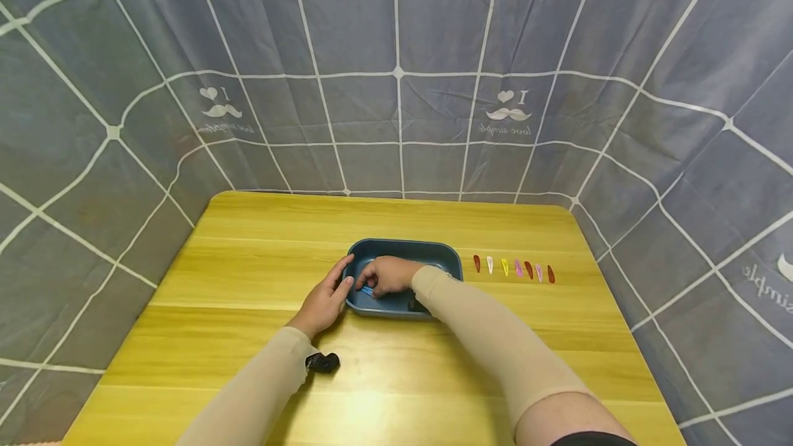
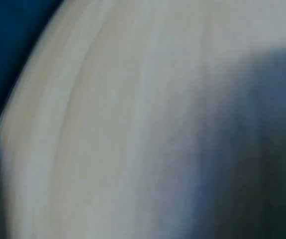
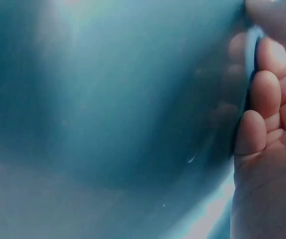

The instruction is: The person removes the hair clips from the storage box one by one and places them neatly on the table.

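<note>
A dark blue rectangular basin (image 1: 434, 248) sits on the table. My left hand (image 1: 322, 301) rests at its left end, the fingers fairly straight and the thumb touching the rim. My right hand (image 1: 389, 275) reaches inside, its fingertips bent down at a light blue hair clip (image 1: 367, 291) near the left end of the floor. In the right wrist view the fingers of the right hand (image 3: 269, 104) curl close to the basin surface (image 3: 118, 99), with a thin light blue edge between thumb and fingers. The clip is partly hidden by the hand. The left wrist view is blurred.
Right of the basin, several snap hair clips lie in a row, among them a white one (image 1: 490, 265), a yellow one (image 1: 504, 267) and a magenta one (image 1: 518, 268). The wooden table (image 1: 260, 239) is bordered by a grey grid-patterned curtain (image 1: 353, 109).
</note>
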A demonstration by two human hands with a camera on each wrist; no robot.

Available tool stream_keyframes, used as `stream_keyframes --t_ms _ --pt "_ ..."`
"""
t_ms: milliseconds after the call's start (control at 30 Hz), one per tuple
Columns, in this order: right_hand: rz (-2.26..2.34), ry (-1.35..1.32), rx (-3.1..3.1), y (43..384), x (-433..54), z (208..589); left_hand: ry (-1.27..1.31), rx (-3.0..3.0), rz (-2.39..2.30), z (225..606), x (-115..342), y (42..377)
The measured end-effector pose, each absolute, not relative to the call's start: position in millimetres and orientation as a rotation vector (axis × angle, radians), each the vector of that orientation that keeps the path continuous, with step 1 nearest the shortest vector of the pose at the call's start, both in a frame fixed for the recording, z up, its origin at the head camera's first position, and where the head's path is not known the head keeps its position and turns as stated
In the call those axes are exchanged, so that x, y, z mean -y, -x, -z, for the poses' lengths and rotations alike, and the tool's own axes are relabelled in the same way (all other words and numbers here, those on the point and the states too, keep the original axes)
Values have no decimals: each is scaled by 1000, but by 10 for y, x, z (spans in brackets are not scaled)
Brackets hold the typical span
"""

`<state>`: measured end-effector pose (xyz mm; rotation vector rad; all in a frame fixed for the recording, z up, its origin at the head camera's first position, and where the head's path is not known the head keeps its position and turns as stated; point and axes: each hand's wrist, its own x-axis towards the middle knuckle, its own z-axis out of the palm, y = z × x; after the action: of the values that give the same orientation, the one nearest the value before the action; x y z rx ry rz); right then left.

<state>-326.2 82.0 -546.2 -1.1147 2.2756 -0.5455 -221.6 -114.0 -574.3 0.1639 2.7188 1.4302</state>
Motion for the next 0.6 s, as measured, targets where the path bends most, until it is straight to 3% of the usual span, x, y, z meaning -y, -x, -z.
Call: stream_keyframes --t_ms 367,600 --pt "461 1176 -2362 3213 -784 5367 -165 -2670 -1455 5710 1148 2222" --pt "655 1089 -2335 3278 -882 5380 -168 -2665 -1445 5735 1166 2240"
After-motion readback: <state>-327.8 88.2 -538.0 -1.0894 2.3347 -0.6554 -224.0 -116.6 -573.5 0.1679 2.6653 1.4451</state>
